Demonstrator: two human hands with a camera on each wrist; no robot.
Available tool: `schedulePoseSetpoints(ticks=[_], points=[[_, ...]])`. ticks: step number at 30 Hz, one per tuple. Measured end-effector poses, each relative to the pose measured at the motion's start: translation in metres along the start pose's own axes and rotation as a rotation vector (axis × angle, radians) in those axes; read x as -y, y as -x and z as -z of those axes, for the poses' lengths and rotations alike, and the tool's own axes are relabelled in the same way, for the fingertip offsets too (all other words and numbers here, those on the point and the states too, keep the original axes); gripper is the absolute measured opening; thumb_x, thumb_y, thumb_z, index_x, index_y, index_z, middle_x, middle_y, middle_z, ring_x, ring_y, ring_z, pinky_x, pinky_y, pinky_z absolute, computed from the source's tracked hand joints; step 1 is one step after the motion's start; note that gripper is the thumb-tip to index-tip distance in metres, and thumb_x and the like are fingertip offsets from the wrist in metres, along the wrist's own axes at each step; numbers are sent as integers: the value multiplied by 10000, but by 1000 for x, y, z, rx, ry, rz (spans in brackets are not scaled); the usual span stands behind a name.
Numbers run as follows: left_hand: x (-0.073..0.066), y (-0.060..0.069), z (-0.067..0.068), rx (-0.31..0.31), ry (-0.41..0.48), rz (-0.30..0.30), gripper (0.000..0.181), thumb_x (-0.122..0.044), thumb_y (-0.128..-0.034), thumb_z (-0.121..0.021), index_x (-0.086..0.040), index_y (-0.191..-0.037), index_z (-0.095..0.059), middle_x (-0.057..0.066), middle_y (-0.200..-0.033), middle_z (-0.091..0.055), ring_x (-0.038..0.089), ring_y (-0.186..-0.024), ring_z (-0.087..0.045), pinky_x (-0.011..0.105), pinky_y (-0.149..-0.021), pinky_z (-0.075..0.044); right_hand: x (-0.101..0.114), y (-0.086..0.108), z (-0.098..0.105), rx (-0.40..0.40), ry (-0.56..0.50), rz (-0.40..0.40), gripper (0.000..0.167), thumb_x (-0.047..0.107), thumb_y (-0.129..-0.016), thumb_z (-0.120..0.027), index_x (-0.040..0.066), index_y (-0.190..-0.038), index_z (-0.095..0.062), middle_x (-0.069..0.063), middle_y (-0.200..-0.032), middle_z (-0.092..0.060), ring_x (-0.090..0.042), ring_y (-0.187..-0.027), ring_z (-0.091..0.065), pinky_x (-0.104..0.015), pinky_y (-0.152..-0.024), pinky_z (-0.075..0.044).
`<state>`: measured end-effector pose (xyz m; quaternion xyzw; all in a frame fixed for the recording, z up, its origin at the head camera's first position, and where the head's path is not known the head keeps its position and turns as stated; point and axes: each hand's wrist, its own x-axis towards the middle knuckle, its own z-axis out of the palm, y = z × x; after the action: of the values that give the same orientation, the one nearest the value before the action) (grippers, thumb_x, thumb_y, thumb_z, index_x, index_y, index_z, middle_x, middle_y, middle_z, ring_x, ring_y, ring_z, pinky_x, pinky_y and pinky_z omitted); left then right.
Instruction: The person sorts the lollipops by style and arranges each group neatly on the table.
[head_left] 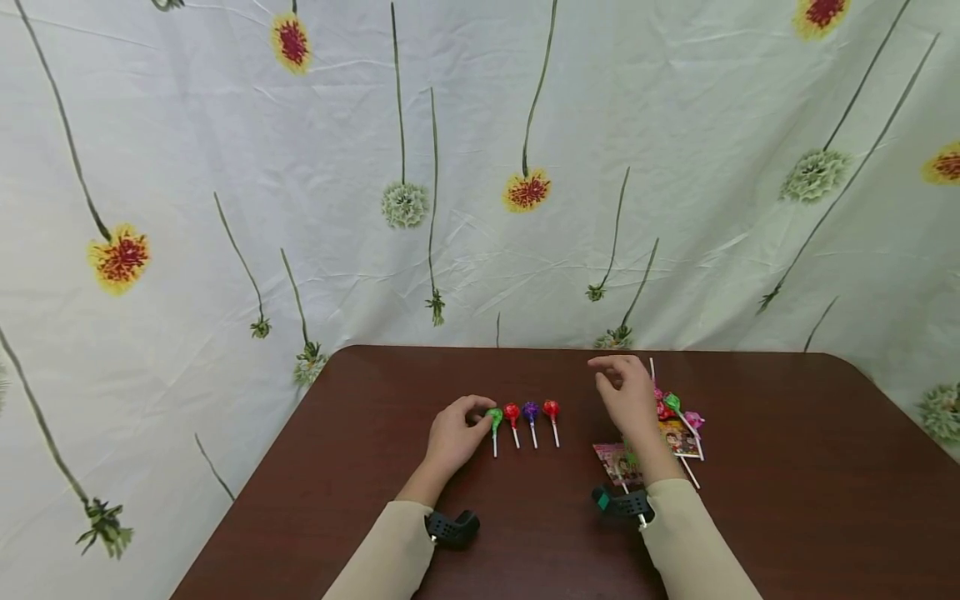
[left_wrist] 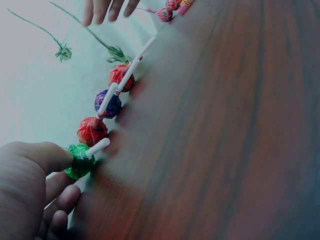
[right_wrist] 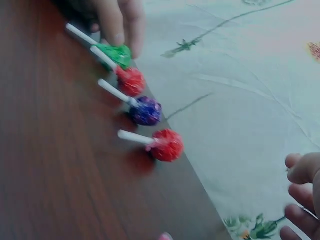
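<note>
Four lollipops lie in a row on the table (head_left: 547,542), sticks toward the person: one green lollipop (head_left: 494,416) at the left end, two red lollipops (head_left: 551,409) and, between those two, one purple lollipop (head_left: 531,411). The left hand (head_left: 454,429) reaches in from the left and pinches the green head between thumb and finger. The right hand (head_left: 632,402) hangs, fingers loosely bent and parted, holding nothing, just beside a jumbled pile of lollipops (head_left: 672,403) and at least two printed wrappers (head_left: 678,437); the forearm hides part of it, so its count cannot be told. Two dark wristbands (head_left: 452,529) show, one per wrist.
</note>
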<state>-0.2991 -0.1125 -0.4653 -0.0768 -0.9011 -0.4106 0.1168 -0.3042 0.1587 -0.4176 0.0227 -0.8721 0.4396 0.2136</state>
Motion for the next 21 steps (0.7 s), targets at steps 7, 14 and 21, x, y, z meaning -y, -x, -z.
schedulePoseSetpoints(ticks=[7, 14, 21], points=[[0, 0, 0, 1, 6, 2, 163, -214, -913, -709, -229, -1072, -740, -34, -950, -710, 109, -808, -606, 294, -688, -450, -6, 1, 13, -159, 73, -66, 190, 121, -950, -616, 104, -1095, -739, -173, -1270, -521, -370, -1132, -440, -522, -876, -379], [-1, 1, 1, 4, 7, 6, 164, -213, -911, -711, -229, -1071, -741, -31, -964, -718, 110, -821, -619, 297, -691, -457, -15, 1, 20, -251, 101, -114, 184, 127, -940, -608, 111, -1063, -743, -157, -1329, -473, -375, -1191, -395, -468, -832, -345], [-1, 1, 1, 6, 13, 7, 167, -214, -913, -707, -225, -1076, -741, -23, -983, -722, 121, -837, -628, 307, -703, -462, -27, 0, 26, -166, 134, -165, 262, 156, -937, -600, 132, -1164, -729, -168, -1494, -407, -431, -1332, -323, -570, -990, -327]])
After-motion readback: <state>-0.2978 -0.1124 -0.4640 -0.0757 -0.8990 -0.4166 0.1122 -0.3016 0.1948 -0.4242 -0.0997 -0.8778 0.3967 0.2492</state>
